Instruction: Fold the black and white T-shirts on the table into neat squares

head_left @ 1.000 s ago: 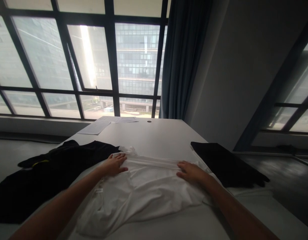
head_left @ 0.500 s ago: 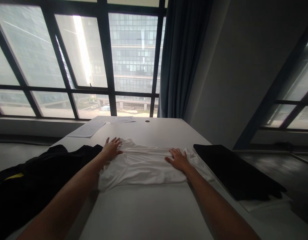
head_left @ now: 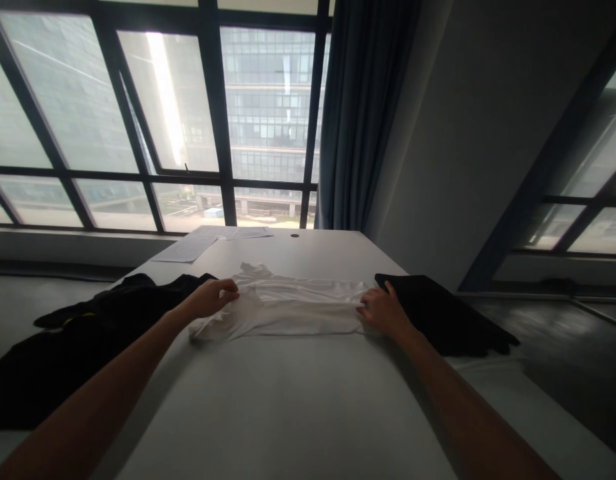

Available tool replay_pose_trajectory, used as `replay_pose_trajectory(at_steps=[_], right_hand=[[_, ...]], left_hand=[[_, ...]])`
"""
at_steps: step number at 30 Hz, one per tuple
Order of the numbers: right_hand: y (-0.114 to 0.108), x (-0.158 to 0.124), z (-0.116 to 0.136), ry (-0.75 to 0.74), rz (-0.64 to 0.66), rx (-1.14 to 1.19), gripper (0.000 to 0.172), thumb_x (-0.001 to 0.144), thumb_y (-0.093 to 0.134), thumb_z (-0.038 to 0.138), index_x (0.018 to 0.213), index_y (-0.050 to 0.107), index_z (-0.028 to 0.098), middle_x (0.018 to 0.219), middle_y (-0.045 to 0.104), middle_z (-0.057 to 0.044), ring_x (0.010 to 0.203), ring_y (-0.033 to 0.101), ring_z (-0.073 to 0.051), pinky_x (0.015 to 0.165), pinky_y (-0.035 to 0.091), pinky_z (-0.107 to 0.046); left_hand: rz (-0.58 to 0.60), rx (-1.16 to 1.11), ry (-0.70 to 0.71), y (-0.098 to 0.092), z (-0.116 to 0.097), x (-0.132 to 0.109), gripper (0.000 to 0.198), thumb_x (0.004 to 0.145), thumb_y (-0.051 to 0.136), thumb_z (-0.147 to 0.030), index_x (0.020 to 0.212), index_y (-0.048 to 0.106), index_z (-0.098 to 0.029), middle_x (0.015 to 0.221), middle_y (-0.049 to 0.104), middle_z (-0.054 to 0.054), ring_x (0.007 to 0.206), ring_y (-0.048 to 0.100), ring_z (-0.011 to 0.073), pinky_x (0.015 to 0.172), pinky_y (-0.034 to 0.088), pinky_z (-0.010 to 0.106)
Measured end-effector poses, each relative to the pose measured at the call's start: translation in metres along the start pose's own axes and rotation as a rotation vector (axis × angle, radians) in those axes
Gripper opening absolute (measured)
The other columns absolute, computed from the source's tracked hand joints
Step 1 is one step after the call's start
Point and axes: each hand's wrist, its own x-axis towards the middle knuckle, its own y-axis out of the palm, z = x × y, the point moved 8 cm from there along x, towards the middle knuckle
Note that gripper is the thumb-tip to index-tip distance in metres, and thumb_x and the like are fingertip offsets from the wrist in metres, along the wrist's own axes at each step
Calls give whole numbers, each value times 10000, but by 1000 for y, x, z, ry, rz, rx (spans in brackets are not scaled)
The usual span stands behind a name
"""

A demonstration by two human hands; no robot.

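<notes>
A white shirt [head_left: 298,313] lies across the white table in a long, wrinkled band, its front edge fairly straight. At its left end my left hand [head_left: 213,298] is closed, thumb and fingers pinching the fabric. My right hand [head_left: 385,312] has its fingers bent around the cloth at the right end, one finger sticking up. The fingertips of both hands are partly hidden. Between the hands the cloth lies flat on the table, with creases running lengthwise.
Dark clothing [head_left: 113,320] with a bit of yellow lies heaped on the left. A folded black garment [head_left: 443,313] rests to the right. Paper sheets [head_left: 185,249] lie on the far left of the table [head_left: 288,413], below a window. A blue curtain [head_left: 358,120] hangs behind.
Both hands were spread flat on the shirt; now their fingers are bent in and gripping its ends. My right hand has shifted right. The shirt's band looks narrower and smoother.
</notes>
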Motion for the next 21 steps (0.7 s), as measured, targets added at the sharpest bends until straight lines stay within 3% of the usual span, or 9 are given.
replay_pose_trajectory(at_steps=[4, 7, 9, 10, 12, 14, 16, 18, 21], right_hand=[[-43, -48, 0, -58, 79, 92, 161, 824, 598, 349, 774, 674, 217, 836, 707, -46, 923, 635, -239, 1157, 162, -513], [-42, -94, -5, -9, 412, 231, 189, 720, 697, 395, 790, 709, 220, 771, 706, -39, 780, 663, -230, 978, 424, -436], [-28, -124, -11, 111, 691, 337, 394, 627, 761, 454, 940, 738, 216, 779, 718, -50, 678, 671, -231, 740, 513, -361], [-22, -134, -12, 164, 765, 362, 503, 606, 771, 490, 1020, 734, 208, 792, 724, -61, 643, 672, -231, 663, 511, -339], [-18, -133, -14, 208, 704, 325, 581, 644, 731, 556, 1107, 716, 204, 830, 734, -86, 664, 687, -242, 642, 505, -333], [-18, -119, -15, 190, 513, 219, 481, 722, 658, 563, 1065, 728, 233, 874, 739, -91, 779, 701, -262, 700, 503, -347], [-7, -113, -22, 199, 442, 115, 338, 709, 669, 499, 936, 743, 261, 886, 741, -75, 852, 700, -279, 718, 504, -362], [14, -119, -45, 260, 491, 58, 206, 606, 732, 395, 758, 726, 257, 838, 735, -69, 819, 704, -294, 679, 513, -375], [39, -140, -99, 413, 532, 77, 163, 483, 776, 298, 503, 623, 249, 601, 659, -85, 628, 683, -320, 569, 514, -433]], left_hand=[[301, -236, 85, -29, -56, -70, 382, 853, 594, -551, 859, 684, -179, 828, 720, 38, 771, 644, 187, 728, 508, 262], [643, -404, 28, -25, -80, -124, 362, 762, 726, -533, 934, 727, -214, 846, 742, 31, 790, 678, 210, 738, 537, 280], [866, -528, 12, -9, -91, -148, 442, 745, 744, -544, 1042, 723, -217, 849, 755, 50, 760, 696, 224, 727, 556, 311], [907, -561, 4, 0, -93, -151, 470, 768, 716, -565, 1072, 714, -206, 849, 759, 64, 741, 700, 224, 718, 561, 321], [780, -522, -8, 17, -86, -138, 480, 848, 602, -601, 1066, 706, -186, 886, 760, 89, 759, 703, 223, 732, 559, 328], [496, -355, -2, 30, -72, -116, 486, 912, 492, -598, 1066, 706, -191, 1019, 747, 109, 900, 695, 238, 827, 540, 345], [337, -157, 23, 48, -58, -109, 501, 921, 475, -580, 1204, 666, -213, 1254, 670, 122, 1143, 618, 275, 996, 464, 399], [344, -25, 53, 68, -45, -116, 607, 901, 509, -585, 1388, 541, -225, 1484, 482, 132, 1370, 428, 310, 1134, 318, 461], [446, 76, 94, 82, -27, -139, 759, 892, 489, -642, 1528, 333, -261, 1603, 251, 121, 1476, 221, 325, 1183, 164, 538]])
